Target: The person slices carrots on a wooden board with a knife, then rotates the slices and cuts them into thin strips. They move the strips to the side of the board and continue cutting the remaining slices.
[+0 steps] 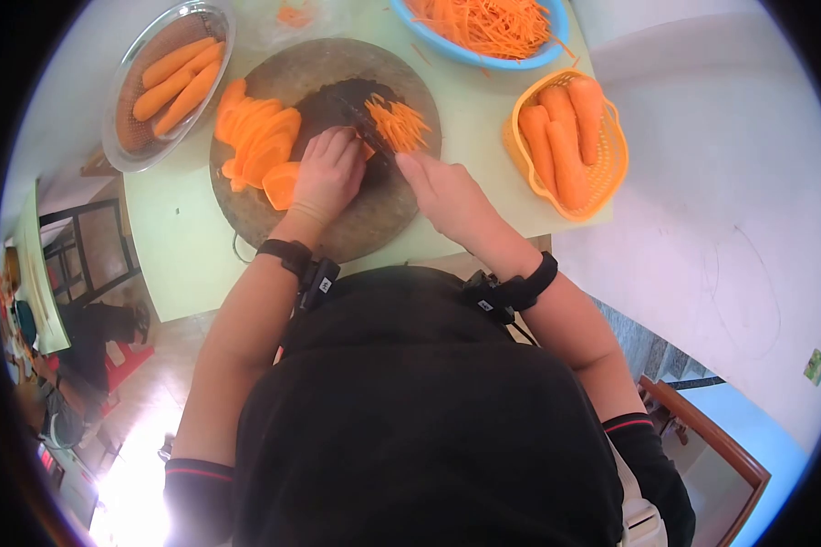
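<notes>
My right hand (pixel 442 191) is closed around the handle end of a dark knife (pixel 367 128), whose blade lies across a round cutting board (pixel 374 232). Just left of the blade, my left hand (pixel 331 173) presses down with bent fingers on carrot pieces, of which a bit of orange shows at the fingertips. Thin carrot shreds (pixel 400 125) lie to the right of the blade. On the board's left side spreads a fanned row of carrot slices (pixel 263 137), with a thicker piece (pixel 281 186) beside my left wrist.
A metal strainer (pixel 119 150) with carrots stands at the upper left. A blue bowl (pixel 493 62) of shredded carrot sits at the top, and a yellow basket (pixel 614 182) holds several carrots on the right. Another person (pixel 77 365) is at the far left.
</notes>
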### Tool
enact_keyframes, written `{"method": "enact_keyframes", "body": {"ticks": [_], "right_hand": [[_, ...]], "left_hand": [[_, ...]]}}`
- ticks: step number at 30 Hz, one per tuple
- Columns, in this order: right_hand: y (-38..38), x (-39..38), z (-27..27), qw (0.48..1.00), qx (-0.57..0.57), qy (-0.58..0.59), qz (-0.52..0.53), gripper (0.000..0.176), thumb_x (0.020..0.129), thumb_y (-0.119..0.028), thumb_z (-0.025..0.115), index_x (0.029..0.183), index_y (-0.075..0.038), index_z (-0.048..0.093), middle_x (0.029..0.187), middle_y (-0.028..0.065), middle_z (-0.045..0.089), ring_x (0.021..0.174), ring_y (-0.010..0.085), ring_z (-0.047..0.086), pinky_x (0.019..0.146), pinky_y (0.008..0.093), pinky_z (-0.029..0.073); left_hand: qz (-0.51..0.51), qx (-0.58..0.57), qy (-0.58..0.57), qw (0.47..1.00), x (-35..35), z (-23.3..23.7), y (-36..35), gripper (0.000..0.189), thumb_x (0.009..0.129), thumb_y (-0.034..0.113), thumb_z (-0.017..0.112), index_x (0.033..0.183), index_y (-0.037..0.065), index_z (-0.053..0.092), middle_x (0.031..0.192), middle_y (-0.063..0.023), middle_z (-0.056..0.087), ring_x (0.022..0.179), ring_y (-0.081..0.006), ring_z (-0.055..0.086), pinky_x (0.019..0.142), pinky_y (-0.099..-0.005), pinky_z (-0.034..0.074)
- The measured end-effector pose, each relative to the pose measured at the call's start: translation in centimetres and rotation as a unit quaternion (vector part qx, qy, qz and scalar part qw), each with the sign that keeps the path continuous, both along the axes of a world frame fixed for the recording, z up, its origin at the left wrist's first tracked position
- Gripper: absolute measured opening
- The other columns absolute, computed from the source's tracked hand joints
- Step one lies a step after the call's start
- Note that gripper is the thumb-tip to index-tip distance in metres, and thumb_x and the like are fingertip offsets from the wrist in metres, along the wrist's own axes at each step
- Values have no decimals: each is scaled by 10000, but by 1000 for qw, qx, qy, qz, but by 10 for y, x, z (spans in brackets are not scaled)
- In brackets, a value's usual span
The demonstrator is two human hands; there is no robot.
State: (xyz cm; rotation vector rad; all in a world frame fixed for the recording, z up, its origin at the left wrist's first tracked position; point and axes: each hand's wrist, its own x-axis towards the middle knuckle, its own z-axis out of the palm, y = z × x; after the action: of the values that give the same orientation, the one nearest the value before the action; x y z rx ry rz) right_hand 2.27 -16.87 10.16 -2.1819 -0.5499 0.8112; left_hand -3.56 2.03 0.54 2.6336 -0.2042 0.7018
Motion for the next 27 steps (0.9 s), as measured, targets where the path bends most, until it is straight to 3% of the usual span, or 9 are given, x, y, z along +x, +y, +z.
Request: {"method": "enact_keyframes", "body": {"ticks": [2, 5, 12, 14, 24, 25, 26, 27], "right_hand": [[-1, -2, -4, 996, -2, -85, 31, 461, 1028, -418, 371, 964, -24, 602, 694, 239, 631, 656, 436, 623, 615, 518, 498], [-1, -3, 2, 996, -43, -62, 37, 403, 1029, -377, 383, 1030, -44, 610, 748, 256, 620, 736, 479, 580, 668, 514, 467], [9, -3, 8, 992, -77, -80, 56, 384, 1026, -363, 394, 1023, -45, 609, 788, 253, 629, 764, 458, 599, 675, 519, 467], [12, -3, -5, 988, -42, -143, 47, 444, 1026, -417, 367, 938, -48, 597, 688, 222, 632, 673, 429, 628, 615, 515, 503], [14, 9, -22, 987, 33, -157, 9, 492, 1030, -423, 345, 911, -26, 610, 730, 249, 633, 694, 434, 628, 623, 518, 503], [12, 11, -12, 998, 23, 19, -56, 496, 1030, -425, 346, 926, -21, 614, 733, 253, 633, 703, 439, 626, 633, 517, 503], [11, 12, -3, 974, 14, 195, -116, 500, 1029, -427, 346, 940, -16, 617, 735, 256, 633, 712, 443, 625, 644, 516, 503], [9, 10, 2, 974, 17, 193, -118, 500, 1029, -427, 346, 940, -16, 617, 735, 256, 633, 712, 443, 625, 644, 516, 503]], "left_hand": [[-1, 3, 1, 1000, 0, 0, 0, 252, 736, 17, 678, 982, 2, 626, 1032, -116, 602, 1039, -295, 583, 879, -389, 480], [-2, 7, 1, 1000, 0, 0, 1, 260, 730, 20, 681, 983, -2, 625, 1028, -121, 600, 1039, -298, 579, 879, -392, 480], [1, 4, 12, 1000, -2, -1, 1, 289, 713, 57, 675, 991, -3, 622, 1075, -123, 597, 1034, -306, 568, 859, -403, 472], [2, 6, 11, 1000, -2, -5, 3, 289, 712, 58, 677, 989, 0, 621, 1072, -124, 597, 1035, -305, 568, 857, -402, 471], [-1, 7, -7, 1000, 0, -2, 0, 251, 739, 47, 669, 982, 10, 617, 1063, -120, 593, 1032, -303, 569, 855, -397, 469], [-5, 9, -11, 1000, 0, -2, -1, 251, 739, 47, 669, 982, 10, 617, 1063, -120, 593, 1032, -303, 569, 855, -397, 469], [0, -2, -4, 1000, 0, -3, -1, 241, 743, 45, 669, 975, 8, 614, 1057, -123, 589, 1028, -307, 568, 856, -397, 468], [6, -13, 3, 1000, 0, -4, -1, 232, 747, 44, 668, 969, 6, 612, 1052, -126, 585, 1024, -311, 567, 857, -396, 468]]}}
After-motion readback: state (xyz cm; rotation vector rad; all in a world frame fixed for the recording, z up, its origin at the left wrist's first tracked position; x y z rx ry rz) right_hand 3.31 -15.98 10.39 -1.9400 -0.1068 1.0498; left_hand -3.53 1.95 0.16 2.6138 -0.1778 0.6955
